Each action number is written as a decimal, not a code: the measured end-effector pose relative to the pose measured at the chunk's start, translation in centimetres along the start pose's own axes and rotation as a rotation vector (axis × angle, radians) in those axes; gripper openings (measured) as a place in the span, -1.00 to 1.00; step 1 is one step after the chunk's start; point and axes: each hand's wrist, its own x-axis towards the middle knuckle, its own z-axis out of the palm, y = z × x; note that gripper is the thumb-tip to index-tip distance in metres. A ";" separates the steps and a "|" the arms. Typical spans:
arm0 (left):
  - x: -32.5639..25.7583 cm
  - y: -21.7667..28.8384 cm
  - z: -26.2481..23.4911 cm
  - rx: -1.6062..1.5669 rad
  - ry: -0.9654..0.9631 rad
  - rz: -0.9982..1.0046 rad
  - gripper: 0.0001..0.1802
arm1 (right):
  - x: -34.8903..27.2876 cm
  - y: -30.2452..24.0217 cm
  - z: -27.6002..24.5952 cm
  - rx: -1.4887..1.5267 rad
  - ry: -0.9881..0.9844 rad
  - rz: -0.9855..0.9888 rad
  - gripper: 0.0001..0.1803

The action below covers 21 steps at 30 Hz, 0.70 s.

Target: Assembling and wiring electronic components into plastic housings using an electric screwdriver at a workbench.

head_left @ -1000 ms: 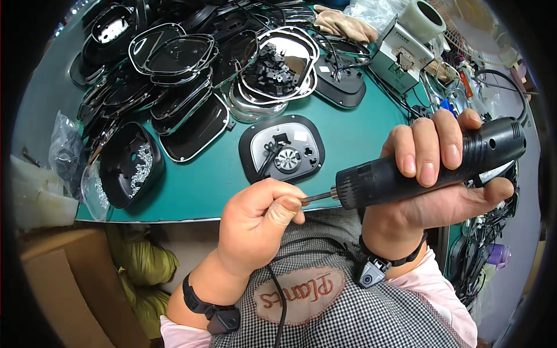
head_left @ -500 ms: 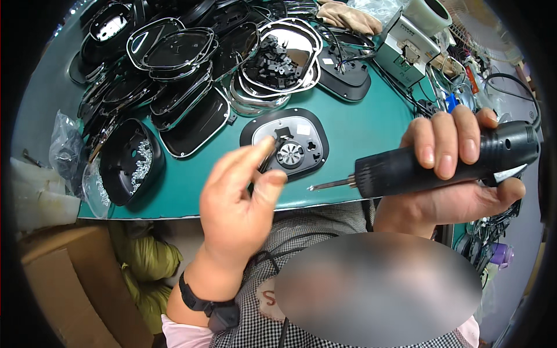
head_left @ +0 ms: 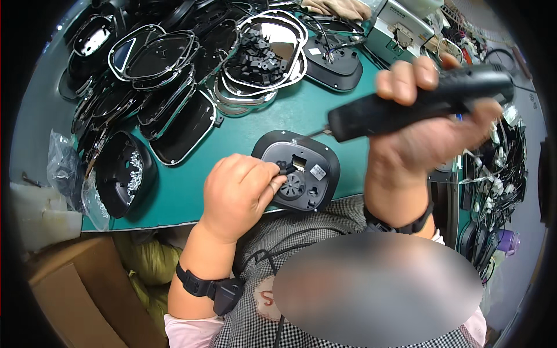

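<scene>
My right hand [head_left: 418, 136] is wrapped round a black electric screwdriver [head_left: 362, 116], which is tilted with its bit pointing left. The bit tip is at the upper edge of a rounded black housing plate [head_left: 329, 165]; whether it touches cannot be told. That plate lies at the table's front edge and has a round slotted disc [head_left: 291, 187], a square opening and a white label. From the left, my left hand [head_left: 235, 191] reaches over the plate and pinches a small black plastic piece [head_left: 284, 167] beside the opening. The fingers partly cover this piece.
Black frames with shiny rims [head_left: 177, 130] are piled at the back left. Small black clips [head_left: 258, 61] lie heaped on rimmed frames. A black shell [head_left: 116, 191] holds silver screws. A grey power box [head_left: 394, 32] stands back right, with tangled cables [head_left: 499, 180] along the right side.
The screwdriver has moved up and left, its bit now at the plate's upper edge. My left hand has lowered to the plate, which appears lower and slightly turned.
</scene>
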 end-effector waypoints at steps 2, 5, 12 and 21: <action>0.0 0.8 -0.4 0.123 -0.025 0.017 -0.75 | -0.2 2.6 -0.6 -0.078 0.155 0.031 -0.25; -0.7 2.0 0.2 0.240 -0.006 -0.009 -0.73 | -0.7 5.8 -0.9 -0.219 0.328 0.043 -0.28; -2.1 3.9 1.6 0.520 0.027 0.044 -0.72 | -1.6 8.2 -2.3 -0.232 0.404 0.103 -0.31; -1.7 4.2 1.9 0.491 -0.013 -0.059 -0.84 | -1.9 8.1 -2.1 -0.237 0.404 0.127 -0.33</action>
